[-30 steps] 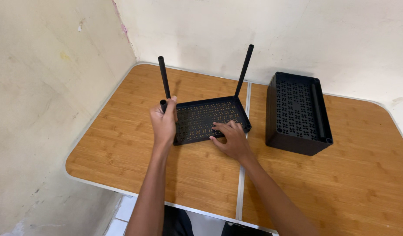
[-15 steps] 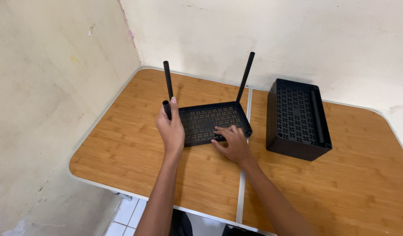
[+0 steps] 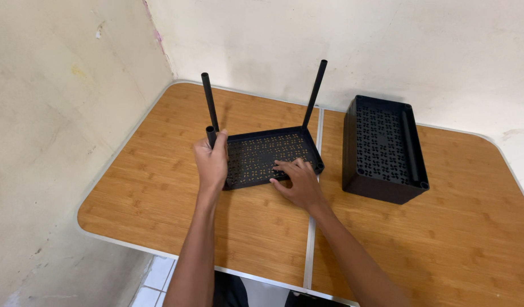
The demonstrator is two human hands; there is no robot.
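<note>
A flat black perforated tray [image 3: 262, 152] lies on the wooden table [image 3: 159, 187]. Two black tubes stand upright in its far corners, one at the left [image 3: 209, 101] and one at the right [image 3: 314, 94]. My left hand [image 3: 212, 164] grips a third black tube [image 3: 210, 135] upright at the tray's near left corner. My right hand [image 3: 296, 183] presses flat on the tray's near right part, fingers spread.
A deeper black perforated bin [image 3: 384, 146] stands to the right of the tray, with another black tube [image 3: 411, 145] lying inside along its right wall. Pale walls close off the table at the left and back. A seam [image 3: 311, 233] runs down the table's middle.
Both hands stay on the same things. My left hand with the tube has sunk a little toward the tray's corner after being raised slightly; the view shifted a bit.
</note>
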